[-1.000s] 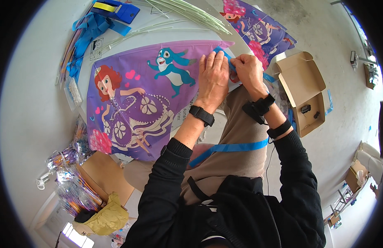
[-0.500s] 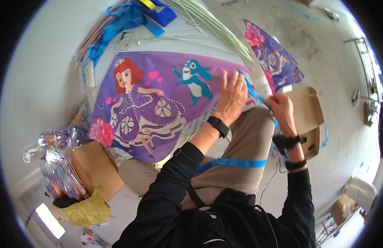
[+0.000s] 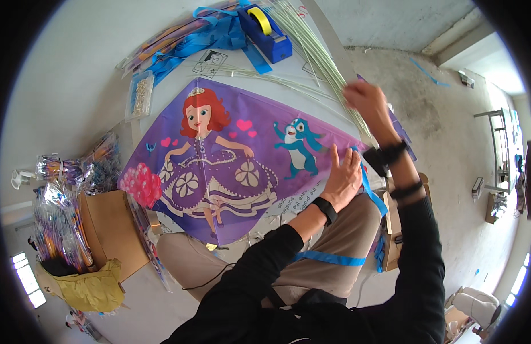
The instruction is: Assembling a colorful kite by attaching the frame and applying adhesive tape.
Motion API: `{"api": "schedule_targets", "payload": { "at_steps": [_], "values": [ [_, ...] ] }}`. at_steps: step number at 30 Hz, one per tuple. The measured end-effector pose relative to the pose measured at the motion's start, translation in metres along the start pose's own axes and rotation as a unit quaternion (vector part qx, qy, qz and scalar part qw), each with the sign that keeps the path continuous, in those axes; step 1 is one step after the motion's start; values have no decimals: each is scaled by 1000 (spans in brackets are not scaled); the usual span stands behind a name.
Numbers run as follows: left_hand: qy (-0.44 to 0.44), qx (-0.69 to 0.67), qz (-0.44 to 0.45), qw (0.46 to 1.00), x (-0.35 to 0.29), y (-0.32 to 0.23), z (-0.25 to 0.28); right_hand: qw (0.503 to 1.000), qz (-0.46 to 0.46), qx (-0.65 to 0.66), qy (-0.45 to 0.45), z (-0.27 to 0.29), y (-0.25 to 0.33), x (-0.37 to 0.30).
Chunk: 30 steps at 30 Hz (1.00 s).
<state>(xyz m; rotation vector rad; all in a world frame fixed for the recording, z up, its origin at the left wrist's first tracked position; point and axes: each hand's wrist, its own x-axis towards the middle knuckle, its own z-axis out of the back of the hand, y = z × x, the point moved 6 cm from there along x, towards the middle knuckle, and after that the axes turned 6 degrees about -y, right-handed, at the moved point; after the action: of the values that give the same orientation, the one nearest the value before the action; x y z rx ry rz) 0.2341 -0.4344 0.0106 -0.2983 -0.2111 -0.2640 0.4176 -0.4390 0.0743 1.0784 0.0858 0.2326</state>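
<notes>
A purple kite sheet (image 3: 185, 166), printed with a red-haired princess and a blue rabbit, lies spread on the white table. On its right corner my left hand (image 3: 343, 179) rests open, fingers spread and pressing down. A blue ribbon (image 3: 373, 198) starts by these fingertips and hangs over my right knee. Raised to the right of the corner, my right hand (image 3: 368, 109) has its fingers curled closed. What they hold, if anything, is hidden. It is nearest to the lower end of a bundle of thin pale rods (image 3: 317, 49). More blue ribbon (image 3: 337, 258) crosses my lap.
At the table's back stands a blue tape dispenser (image 3: 280, 49) with yellow tape, beside heaped blue strips (image 3: 219, 37). A clear box of small beads (image 3: 142, 94) sits at the left edge. Left of me are wrapped packages (image 3: 59, 223) and a cardboard box (image 3: 113, 229); another box (image 3: 392, 235) is at right.
My right hand has moved up and away from the blue ribbon, which it was gripping. My left hand stays on the kite's corner, fingers more spread. The view has shifted.
</notes>
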Motion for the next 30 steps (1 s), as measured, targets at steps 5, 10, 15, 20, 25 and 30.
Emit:
{"api": "schedule_targets", "payload": {
  "at_steps": [5,10,15,20,25,30],
  "values": [
    [46,30,-22,998,0,-3,1,994,-72,56,55,-115,61,125],
    [-3,-2,-3,1000,-3,1,11,993,-79,-69,61,-156,74,169],
    [-14,-1,-5,1000,-4,2,12,991,-118,-35,54,-161,61,183],
    [-13,23,0,1000,-2,3,17,992,-116,-19,41,-159,58,182],
    [66,86,-47,993,-3,3,12,990,-70,74,99,-150,55,168],
    [93,90,-54,990,-2,2,14,970,-122,176,112,-148,43,156]
  ]
}}
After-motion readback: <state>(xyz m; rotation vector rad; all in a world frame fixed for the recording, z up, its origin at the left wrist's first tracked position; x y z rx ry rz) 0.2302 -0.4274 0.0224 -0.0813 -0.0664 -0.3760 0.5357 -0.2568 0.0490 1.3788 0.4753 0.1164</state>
